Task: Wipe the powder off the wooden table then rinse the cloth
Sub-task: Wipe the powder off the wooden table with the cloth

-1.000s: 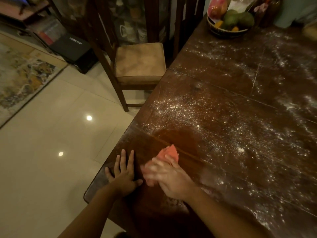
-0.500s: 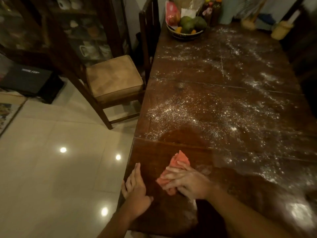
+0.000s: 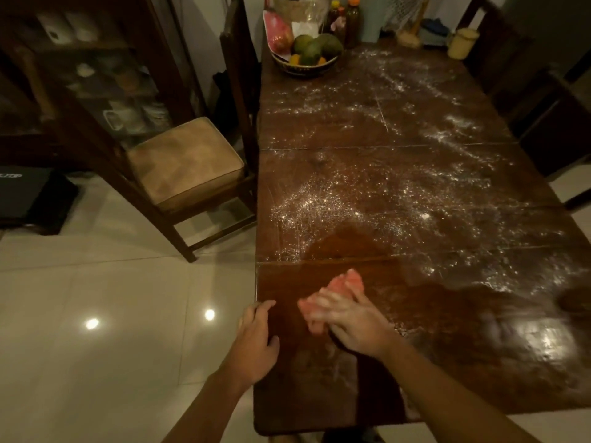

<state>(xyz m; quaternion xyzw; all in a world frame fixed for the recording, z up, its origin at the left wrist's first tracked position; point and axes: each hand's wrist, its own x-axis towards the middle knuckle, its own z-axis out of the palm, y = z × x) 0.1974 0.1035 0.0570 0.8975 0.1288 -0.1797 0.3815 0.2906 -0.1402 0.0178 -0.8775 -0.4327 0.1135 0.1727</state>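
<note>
Wood, dark and polished, makes up the table [image 3: 307,404]. Its nearest section shows bare surface with only faint smears, which suggests that wiping has started at this end. At the left edge of that section rests the left hand [image 3: 256,342], fingers loosely bent at the rim and holding nothing. This position probably steadies the body or stands ready to catch powder swept off the side. Just beside it, the right hand [image 3: 356,324] presses the cloth [image 3: 348,282] to the tabletop, fingers curled over the bunched pink fabric so that a wad projects beyond the fingertips; blur hides the thumb. Bunching gives a thick pad for pushing loose material. Directly beyond the cloth lies an arc of clean wood. Past it the powder [image 3: 323,203] covers the middle and far sections in white streaks, so most of the wiping is judged outstanding and rinsing not yet due. A chair [image 3: 185,161] with a tan cushion stands beside the left edge. At the far left corner a bowl [image 3: 305,71] holds green fruit [image 3: 315,47] with small orange pieces. Bottles [image 3: 353,22] stand behind it, contents not discernible. A pale yellow canister [image 3: 462,43] sits near the far right corner; its contents cannot be seen.
</note>
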